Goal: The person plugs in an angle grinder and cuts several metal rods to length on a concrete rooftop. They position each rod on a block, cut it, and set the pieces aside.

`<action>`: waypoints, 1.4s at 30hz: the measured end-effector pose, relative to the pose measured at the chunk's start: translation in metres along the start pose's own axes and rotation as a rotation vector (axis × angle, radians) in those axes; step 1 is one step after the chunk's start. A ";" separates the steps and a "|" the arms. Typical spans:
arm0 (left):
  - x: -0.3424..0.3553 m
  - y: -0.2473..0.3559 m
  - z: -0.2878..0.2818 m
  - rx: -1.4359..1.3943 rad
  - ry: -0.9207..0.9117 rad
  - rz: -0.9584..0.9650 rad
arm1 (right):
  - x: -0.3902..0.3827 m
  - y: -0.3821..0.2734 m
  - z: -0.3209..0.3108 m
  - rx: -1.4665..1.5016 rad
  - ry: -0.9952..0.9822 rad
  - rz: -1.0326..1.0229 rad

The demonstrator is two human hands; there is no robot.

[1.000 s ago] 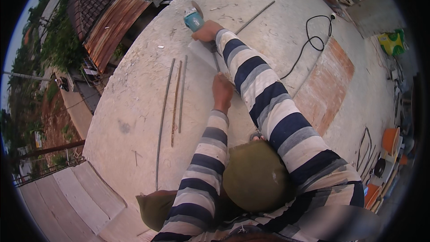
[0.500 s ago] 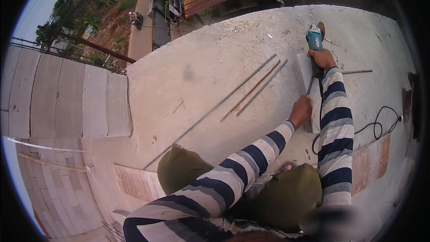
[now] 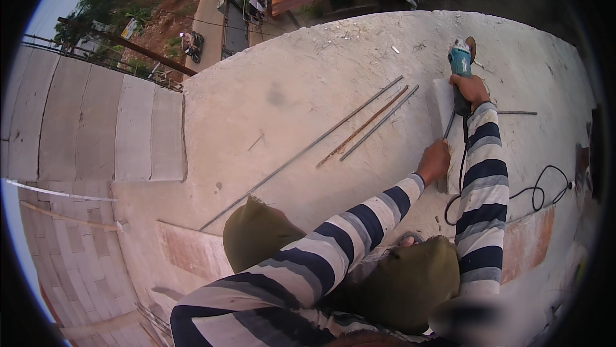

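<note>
View's swung left since a second ago but both grips match, so work setup looks unchanged: right hand wrapped round the teal grinder at the pale block's far end, left hand clenched on a metal rod.

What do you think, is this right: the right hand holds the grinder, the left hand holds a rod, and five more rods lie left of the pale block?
Not five: the head view shows three more rods left of the pale block, two grey and one rusty brown. The right hand does hold the grinder, and the left hand a rod.
</note>
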State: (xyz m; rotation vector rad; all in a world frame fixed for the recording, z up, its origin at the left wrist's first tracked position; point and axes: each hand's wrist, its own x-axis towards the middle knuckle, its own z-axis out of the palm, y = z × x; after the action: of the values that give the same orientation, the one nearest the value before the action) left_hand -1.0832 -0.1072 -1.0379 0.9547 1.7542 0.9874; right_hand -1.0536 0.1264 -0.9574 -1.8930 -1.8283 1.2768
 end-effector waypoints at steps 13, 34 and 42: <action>-0.005 0.025 -0.007 -0.019 -0.047 -0.094 | 0.000 -0.003 -0.008 -0.169 0.003 0.049; 0.014 -0.024 0.001 -0.029 -0.060 0.027 | -0.011 -0.008 -0.009 -0.135 -0.016 0.005; 0.019 -0.029 0.001 -0.120 -0.040 -0.029 | -0.013 -0.016 -0.008 -0.171 -0.039 0.018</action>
State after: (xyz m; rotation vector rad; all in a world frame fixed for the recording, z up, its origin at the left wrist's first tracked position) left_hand -1.0938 -0.1016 -1.0705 0.8646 1.6515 1.0357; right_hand -1.0573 0.1217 -0.9364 -1.9878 -2.0033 1.2060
